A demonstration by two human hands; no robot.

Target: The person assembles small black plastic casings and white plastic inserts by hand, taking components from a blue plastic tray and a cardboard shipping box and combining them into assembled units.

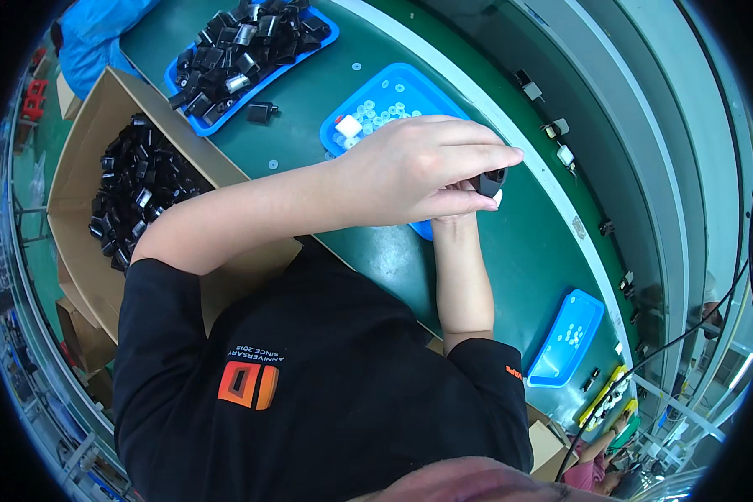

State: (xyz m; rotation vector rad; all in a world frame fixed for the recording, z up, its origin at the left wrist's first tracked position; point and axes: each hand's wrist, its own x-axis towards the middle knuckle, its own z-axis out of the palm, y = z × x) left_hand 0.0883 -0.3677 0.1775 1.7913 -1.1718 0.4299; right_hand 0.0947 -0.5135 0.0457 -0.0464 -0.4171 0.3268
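My left hand point(431, 167) reaches across from the left, with fingers and thumb closed around a small black plastic housing point(489, 181). My right hand point(453, 222) is beneath it and mostly covered; its wrist shows, and its fingers are hidden. Whether the right hand also grips the housing cannot be made out. Just behind the hands sits a blue tray point(406, 69) with many small translucent rings point(372, 113) and a white piece with a red end point(347, 125). My left forearm partly covers this tray's contents.
A blue tray point(336, 32) heaped with black housings stands at the back left, one loose housing point(262, 113) beside it. An open cardboard box point(84, 184) of similar parts is at my left. Another blue tray point(534, 381) lies right; a conveyor with small parts curves beyond.
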